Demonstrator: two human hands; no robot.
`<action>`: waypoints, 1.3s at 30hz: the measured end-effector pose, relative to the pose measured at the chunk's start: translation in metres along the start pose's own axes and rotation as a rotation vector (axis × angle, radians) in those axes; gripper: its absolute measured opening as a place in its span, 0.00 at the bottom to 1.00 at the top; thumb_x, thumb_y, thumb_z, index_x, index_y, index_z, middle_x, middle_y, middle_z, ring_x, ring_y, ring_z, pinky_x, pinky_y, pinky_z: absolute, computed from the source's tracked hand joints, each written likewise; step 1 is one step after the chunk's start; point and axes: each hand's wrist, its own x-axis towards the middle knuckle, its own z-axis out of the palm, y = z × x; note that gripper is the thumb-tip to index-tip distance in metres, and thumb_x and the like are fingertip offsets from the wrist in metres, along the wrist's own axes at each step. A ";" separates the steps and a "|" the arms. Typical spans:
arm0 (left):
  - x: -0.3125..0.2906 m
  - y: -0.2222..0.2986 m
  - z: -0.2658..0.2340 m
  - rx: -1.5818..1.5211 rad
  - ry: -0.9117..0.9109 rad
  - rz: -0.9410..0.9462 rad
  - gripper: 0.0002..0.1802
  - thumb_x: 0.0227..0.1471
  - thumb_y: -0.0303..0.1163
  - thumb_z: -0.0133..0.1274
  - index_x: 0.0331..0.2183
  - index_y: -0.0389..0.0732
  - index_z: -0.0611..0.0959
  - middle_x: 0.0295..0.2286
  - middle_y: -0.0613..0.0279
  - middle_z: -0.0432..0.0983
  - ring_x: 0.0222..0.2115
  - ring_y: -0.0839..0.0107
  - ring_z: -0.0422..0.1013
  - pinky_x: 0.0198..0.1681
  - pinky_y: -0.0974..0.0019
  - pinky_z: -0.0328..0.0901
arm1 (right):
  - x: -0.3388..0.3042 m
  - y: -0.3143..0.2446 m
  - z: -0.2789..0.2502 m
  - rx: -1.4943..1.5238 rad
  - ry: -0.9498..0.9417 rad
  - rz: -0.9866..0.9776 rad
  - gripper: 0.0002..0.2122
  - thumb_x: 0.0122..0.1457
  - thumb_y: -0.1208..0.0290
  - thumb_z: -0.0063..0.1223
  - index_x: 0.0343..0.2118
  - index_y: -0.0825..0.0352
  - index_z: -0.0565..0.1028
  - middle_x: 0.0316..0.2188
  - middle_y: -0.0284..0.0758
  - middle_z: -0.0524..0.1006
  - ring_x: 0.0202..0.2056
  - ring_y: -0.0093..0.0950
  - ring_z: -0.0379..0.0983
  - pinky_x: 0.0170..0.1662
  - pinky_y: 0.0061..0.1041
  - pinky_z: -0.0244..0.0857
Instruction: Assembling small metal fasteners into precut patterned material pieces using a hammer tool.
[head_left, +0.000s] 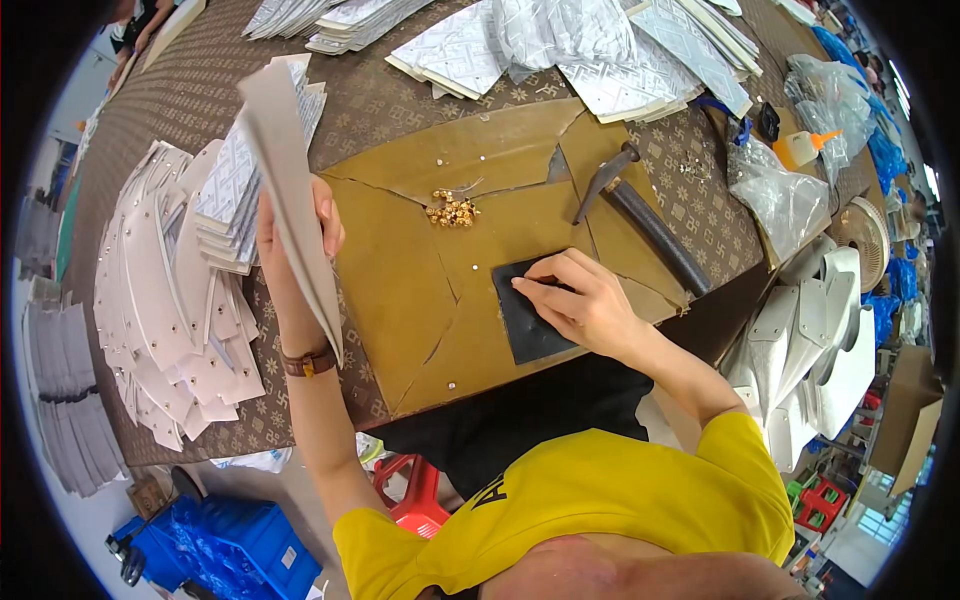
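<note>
My left hand (328, 222) grips a pale, curved panel (285, 180), held on edge above the left side of the brown work sheet (400, 280). Part of that hand is hidden behind the panel. My right hand (585, 300) rests on a black square pad (530, 335) near the sheet's front edge. Its thumb and fingertips are pinched together; whatever lies between them is too small to make out. A little heap of gold-coloured studs (452, 211) sits farther back on the sheet. Right of it lies a hammer (655, 237) with a dark handle.
Pale panels with studs (170, 300) are piled at the left. Patterned white pieces (450, 50) and plastic bags (565, 35) cover the back. An orange-tipped bottle (800, 148) stands at the right, near a fan (862, 235). Below the table is a blue bin (230, 545).
</note>
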 end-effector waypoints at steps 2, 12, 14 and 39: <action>-0.004 -0.002 0.014 0.078 0.085 0.018 0.23 0.66 0.36 0.55 0.58 0.38 0.76 0.33 0.62 0.73 0.25 0.76 0.66 0.27 0.72 0.63 | -0.004 0.004 -0.005 0.078 0.026 0.068 0.07 0.56 0.81 0.66 0.37 0.67 0.81 0.36 0.36 0.78 0.32 0.32 0.75 0.32 0.28 0.70; -0.005 -0.009 0.070 1.043 -0.673 -0.245 0.24 0.46 0.33 0.70 0.48 0.50 0.90 0.27 0.62 0.76 0.27 0.67 0.72 0.30 0.66 0.64 | -0.021 -0.011 -0.015 1.015 0.023 0.790 0.12 0.68 0.78 0.57 0.51 0.66 0.68 0.33 0.29 0.77 0.33 0.15 0.74 0.31 0.18 0.69; -0.004 -0.011 0.075 1.165 -0.770 -0.302 0.23 0.49 0.36 0.69 0.50 0.58 0.89 0.28 0.63 0.75 0.29 0.62 0.74 0.31 0.66 0.67 | -0.024 -0.011 -0.013 0.985 0.032 0.798 0.12 0.68 0.78 0.58 0.50 0.66 0.69 0.31 0.29 0.76 0.32 0.14 0.73 0.30 0.17 0.69; -0.016 -0.029 0.076 1.102 -0.681 -0.239 0.20 0.47 0.33 0.70 0.45 0.54 0.91 0.38 0.62 0.75 0.31 0.63 0.77 0.33 0.62 0.71 | -0.012 -0.010 -0.003 0.620 -0.089 0.777 0.06 0.67 0.76 0.59 0.43 0.70 0.74 0.28 0.29 0.79 0.25 0.12 0.71 0.26 0.16 0.65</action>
